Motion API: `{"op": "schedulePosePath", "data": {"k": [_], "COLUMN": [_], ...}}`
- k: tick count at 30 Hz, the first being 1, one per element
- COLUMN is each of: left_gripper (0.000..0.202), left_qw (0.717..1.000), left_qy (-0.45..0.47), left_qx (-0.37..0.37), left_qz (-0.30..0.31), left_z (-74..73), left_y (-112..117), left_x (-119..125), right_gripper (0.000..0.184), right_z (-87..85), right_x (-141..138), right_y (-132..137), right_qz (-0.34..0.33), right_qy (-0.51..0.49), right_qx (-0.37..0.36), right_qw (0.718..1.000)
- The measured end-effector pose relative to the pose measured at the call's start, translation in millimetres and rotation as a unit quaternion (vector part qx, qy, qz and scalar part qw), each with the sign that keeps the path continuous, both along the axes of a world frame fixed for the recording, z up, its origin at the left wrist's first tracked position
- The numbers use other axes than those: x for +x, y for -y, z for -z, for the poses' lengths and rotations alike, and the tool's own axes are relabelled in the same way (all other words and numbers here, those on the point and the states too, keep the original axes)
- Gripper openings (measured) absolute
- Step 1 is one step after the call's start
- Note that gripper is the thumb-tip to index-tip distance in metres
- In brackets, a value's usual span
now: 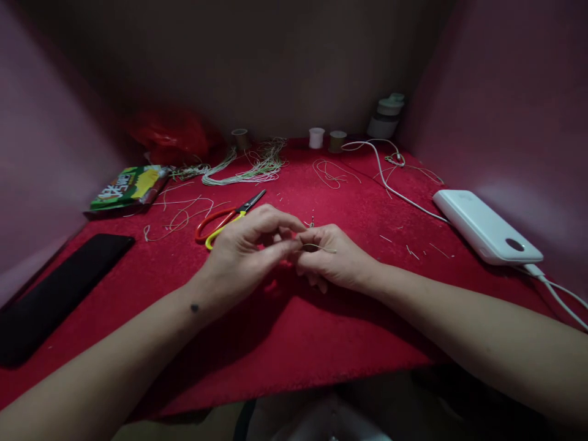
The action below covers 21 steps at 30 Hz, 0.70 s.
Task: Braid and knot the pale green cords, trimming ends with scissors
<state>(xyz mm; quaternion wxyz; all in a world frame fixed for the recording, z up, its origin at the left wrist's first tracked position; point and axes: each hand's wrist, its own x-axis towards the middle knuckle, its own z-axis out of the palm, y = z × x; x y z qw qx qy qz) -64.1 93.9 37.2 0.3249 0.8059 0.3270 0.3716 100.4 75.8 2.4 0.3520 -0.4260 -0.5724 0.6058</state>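
Note:
My left hand [252,244] and my right hand [334,254] meet over the red cloth, fingertips close together. A thin pale cord [319,247] runs from the left fingertips across the right hand, pinched between them. A small dark knotted or beaded end [312,222] shows just beyond the right fingers; its exact kind is too small to tell. Both hands are closed, and most of what lies between the fingers is hidden. Just behind my left hand lie scissors [229,218] with red and yellow handles, blades pointing away to the right.
Bundled cords [257,171] and loose strands lie toward the back, with thread spools [316,138] and a bottle [386,116]. At left are a snack packet [131,188], red plastic bag [172,135] and black phone-like slab [68,288]. A white power bank [487,226] with cables sits right.

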Motion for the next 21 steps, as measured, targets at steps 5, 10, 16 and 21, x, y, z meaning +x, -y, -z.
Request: {"op": "schedulePosePath", "data": {"k": [5,10,16,21], "left_gripper": [0.014,0.009,0.009,0.009], "left_qw": [0.977,0.959,0.999,0.927], "left_qy": [-0.061,-0.107,-0.027,0.131], "left_qx": [0.202,0.258,0.018,-0.348], "left_qz": [0.041,0.034,0.015,-0.042], "left_z": [9.4,16.1,3.6,-1.6], "left_y": [8,10,10,-4], "left_x": [8,11,9,3], "right_gripper": [0.016,0.019,0.015,0.007], "right_z": [0.4,0.8,0.5,-0.1], "right_x": [-3,-5,-2,3], "right_y": [1,1,0,-3], "right_qz": [-0.006,-0.008,-0.014,-0.052], "right_qy": [0.033,0.06,0.036,-0.054], "right_qx": [0.033,0.038,0.003,-0.039], "right_qw": [0.999,0.997,0.999,0.996]}}
